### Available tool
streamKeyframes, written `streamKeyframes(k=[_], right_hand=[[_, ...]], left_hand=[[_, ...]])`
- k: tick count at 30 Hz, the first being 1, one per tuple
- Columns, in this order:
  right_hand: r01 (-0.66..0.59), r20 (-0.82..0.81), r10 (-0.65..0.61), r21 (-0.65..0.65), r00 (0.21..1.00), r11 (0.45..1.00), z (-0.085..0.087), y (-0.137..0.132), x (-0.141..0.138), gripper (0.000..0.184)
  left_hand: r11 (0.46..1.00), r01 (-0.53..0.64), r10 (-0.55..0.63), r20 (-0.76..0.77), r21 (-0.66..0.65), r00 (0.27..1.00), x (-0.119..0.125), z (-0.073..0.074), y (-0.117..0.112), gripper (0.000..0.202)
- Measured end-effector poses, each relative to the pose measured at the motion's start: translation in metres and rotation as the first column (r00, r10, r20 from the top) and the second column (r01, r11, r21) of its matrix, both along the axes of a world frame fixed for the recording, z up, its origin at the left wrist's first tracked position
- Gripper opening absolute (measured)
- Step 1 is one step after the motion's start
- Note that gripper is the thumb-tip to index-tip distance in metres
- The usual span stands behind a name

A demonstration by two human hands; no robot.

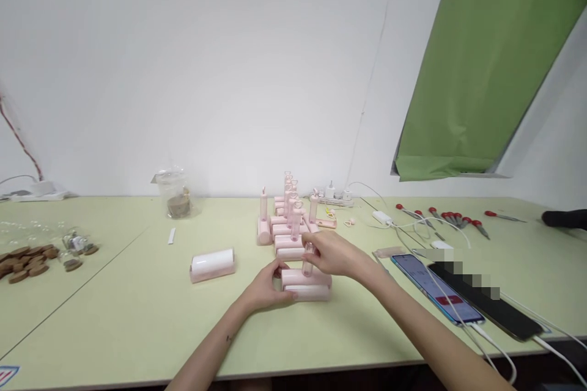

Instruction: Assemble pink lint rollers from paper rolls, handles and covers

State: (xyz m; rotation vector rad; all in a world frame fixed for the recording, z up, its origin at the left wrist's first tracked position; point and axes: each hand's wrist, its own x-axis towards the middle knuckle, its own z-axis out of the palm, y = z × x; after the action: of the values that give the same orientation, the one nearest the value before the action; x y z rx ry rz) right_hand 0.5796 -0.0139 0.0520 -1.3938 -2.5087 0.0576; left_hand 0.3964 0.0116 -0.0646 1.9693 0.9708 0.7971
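Observation:
My left hand point(266, 287) is closed round the left end of a pink lint roller point(316, 278), which lies crosswise on the table near its front edge. My right hand point(330, 252) grips the clear pink handle point(307, 267) standing upright from that roller's top. Behind it, more pink lint rollers point(290, 250) stand close together in a group, handles upright with loops on top. Left of my left hand lies a white roll in a pink holder point(213, 264), with no upright handle visible on it.
Two phones point(438, 287) with white charging cables lie at the right, before several red-ended tools point(454, 218). A clear bag point(178, 198) stands near the wall. Brown pieces point(27, 263) are piled at far left. A power strip point(334, 198) lies behind the rollers.

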Motion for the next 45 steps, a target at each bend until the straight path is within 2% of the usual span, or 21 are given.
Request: streamKeyframes(k=[1,4,5,6,10,13,15,17,20,23,25,28,29,31,32,33,35,39,45], right_hand=[[-0.005,-0.019,0.005,-0.007,1.000,1.000,-0.002,0.000,0.003,0.008],[-0.002,-0.196,-0.015,-0.087,0.980,0.996,-0.010,0.015,0.026,0.034],[0.026,-0.284,-0.059,-0.119,0.957,0.993,-0.014,0.025,0.038,0.036],[0.133,-0.341,-0.164,-0.114,0.926,0.985,-0.018,0.038,0.052,0.031],[0.379,-0.331,-0.369,-0.038,0.868,0.925,-0.040,0.097,0.108,0.027],[0.457,-0.274,-0.449,-0.036,0.851,0.889,-0.059,0.130,0.138,0.020],[0.479,-0.245,-0.479,-0.062,0.843,0.875,-0.072,0.142,0.150,0.017],[0.488,-0.242,-0.494,-0.091,0.835,0.868,-0.083,0.147,0.159,0.015],[0.478,-0.303,-0.488,-0.112,0.819,0.871,-0.092,0.147,0.166,0.017],[0.432,-0.436,-0.429,-0.098,0.791,0.897,-0.085,0.136,0.159,0.023],[0.365,-0.540,-0.346,-0.077,0.767,0.928,-0.072,0.123,0.143,0.030],[0.218,-0.659,-0.200,-0.056,0.725,0.974,-0.049,0.090,0.101,0.042],[0.156,-0.697,-0.149,-0.054,0.701,0.986,-0.042,0.078,0.085,0.042],[-0.050,-0.838,-0.047,-0.088,0.544,0.995,-0.032,0.053,0.055,0.037],[-0.100,-0.863,-0.038,-0.102,0.503,0.990,-0.029,0.042,0.042,0.034],[-0.149,-0.871,-0.023,-0.110,0.491,0.983,-0.026,0.033,0.032,0.032],[-0.179,-0.840,0.007,-0.108,0.542,0.978,-0.024,0.023,0.018,0.029],[-0.114,-0.732,0.034,-0.059,0.680,0.992,-0.023,0.022,0.013,0.028],[-0.082,-0.685,0.042,-0.026,0.727,0.996,-0.021,0.025,0.016,0.030]], left_hand=[[1.000,0.007,-0.007,0.001,-0.002,1.000,0.000,0.000,0.000,0.040],[1.000,0.029,-0.029,0.003,0.000,1.000,-0.001,0.000,-0.002,0.038],[0.999,0.038,-0.038,0.004,0.004,0.999,-0.002,-0.001,-0.002,0.037],[0.999,0.044,-0.044,0.006,0.009,0.999,-0.002,-0.001,-0.002,0.037],[0.999,0.041,-0.041,0.001,0.011,0.999,-0.001,-0.004,-0.002,0.040],[0.999,0.036,-0.036,0.002,-0.037,0.999,-0.001,-0.010,0.001,0.041],[0.994,0.054,-0.053,0.016,-0.096,0.998,-0.003,-0.015,0.005,0.046],[0.989,0.049,-0.044,0.037,-0.141,0.998,-0.005,-0.020,0.009,0.064],[0.997,-0.060,0.066,0.119,-0.054,0.991,-0.006,-0.014,0.012,0.077],[0.975,-0.190,0.155,0.260,0.117,0.953,0.005,0.010,0.012,0.061],[0.970,-0.209,0.162,0.303,0.128,0.939,0.020,0.030,0.013,0.057],[0.995,-0.072,0.046,0.344,0.065,0.938,0.048,0.051,0.018,0.061],[0.999,-0.021,0.007,0.374,0.033,0.927,0.058,0.053,0.020,0.055],[0.996,0.050,-0.011,0.431,-0.080,0.902,0.074,0.051,0.024,0.026],[0.987,0.070,0.002,0.445,-0.145,0.896,0.080,0.047,0.026,0.014],[0.976,0.076,0.024,0.452,-0.202,0.892,0.085,0.043,0.027,0.014],[0.963,0.065,0.063,0.454,-0.262,0.889,0.091,0.035,0.027,0.019],[0.956,0.029,0.114,0.463,-0.291,0.879,0.092,0.032,0.025,0.017],[0.949,0.044,0.116,0.477,-0.311,0.871,0.091,0.035,0.025,0.018]])
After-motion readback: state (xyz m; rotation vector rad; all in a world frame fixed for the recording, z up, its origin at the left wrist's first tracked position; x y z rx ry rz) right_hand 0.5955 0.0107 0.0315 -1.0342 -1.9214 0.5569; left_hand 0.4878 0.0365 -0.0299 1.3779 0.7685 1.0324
